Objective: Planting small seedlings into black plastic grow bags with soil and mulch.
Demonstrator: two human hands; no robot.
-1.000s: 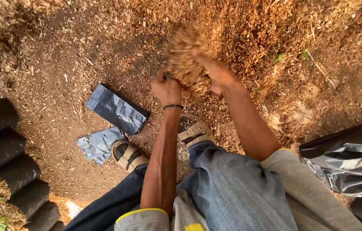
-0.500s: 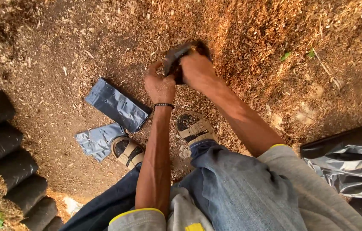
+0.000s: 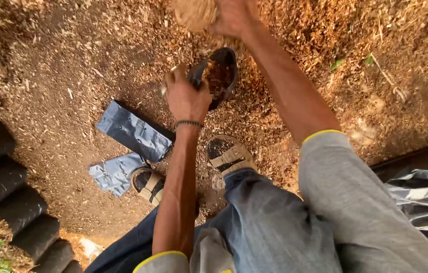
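Down at the far left, a row of filled black bags [image 3: 6, 197] lies on the sawdust ground [image 3: 62, 76]. Next come two flat empty bags [image 3: 133, 130], one partly under a sandal [image 3: 148, 183]. Further right, the left hand [image 3: 186, 98] pinches the rim of an open black bag [image 3: 220, 76], partly filled and standing on the ground. Above it, the right hand [image 3: 234, 17] grips a clump of sawdust [image 3: 194, 12]. Crumpled black plastic [image 3: 421, 194] sits at the right edge.

Flat grey bags [image 3: 134, 131] w/ filled black bags [image 3: 1, 174] left.
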